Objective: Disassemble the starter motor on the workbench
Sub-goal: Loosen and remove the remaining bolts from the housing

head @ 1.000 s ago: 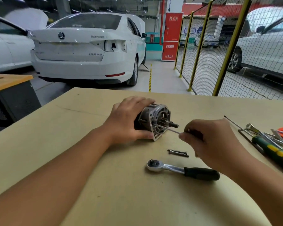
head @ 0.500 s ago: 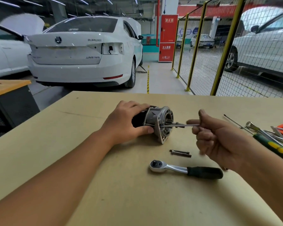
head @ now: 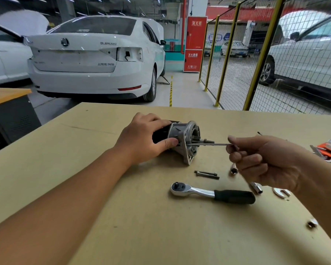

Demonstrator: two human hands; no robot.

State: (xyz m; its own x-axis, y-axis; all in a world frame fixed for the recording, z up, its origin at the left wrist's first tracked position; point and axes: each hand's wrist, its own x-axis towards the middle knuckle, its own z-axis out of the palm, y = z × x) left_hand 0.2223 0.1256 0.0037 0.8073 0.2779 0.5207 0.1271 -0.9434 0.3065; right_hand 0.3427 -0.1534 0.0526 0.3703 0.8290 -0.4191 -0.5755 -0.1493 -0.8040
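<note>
Moved: since a second ago my right hand [head: 266, 161] has drawn the long bolt [head: 208, 144] well out to the right; its left end is still inside the housing.
Right fingers: curled, pinching the bolt's right end between thumb and forefinger.
Left hand [head: 141, 138]: fingers wrapped over the dark body of the motor [head: 183, 140], thumb pressed against its near side, holding it steady as before.
Motor: lying on its side mid-bench [head: 122, 207], silver flange and shaft facing right.
Done: two bolts [head: 206, 174] already lie loose just near of the motor; the ratchet [head: 210, 192] rests nearer still, no socket on it.
In hand: I judge this is a through bolt, most of the way out.
Left: finish the pull, set the bolt down, then part the flange end from the body; nothing has been separated yet as far as I can see.
Right edge: sockets [head: 257, 188] and an orange tool [head: 329, 152], partly hidden by my arm.
</note>
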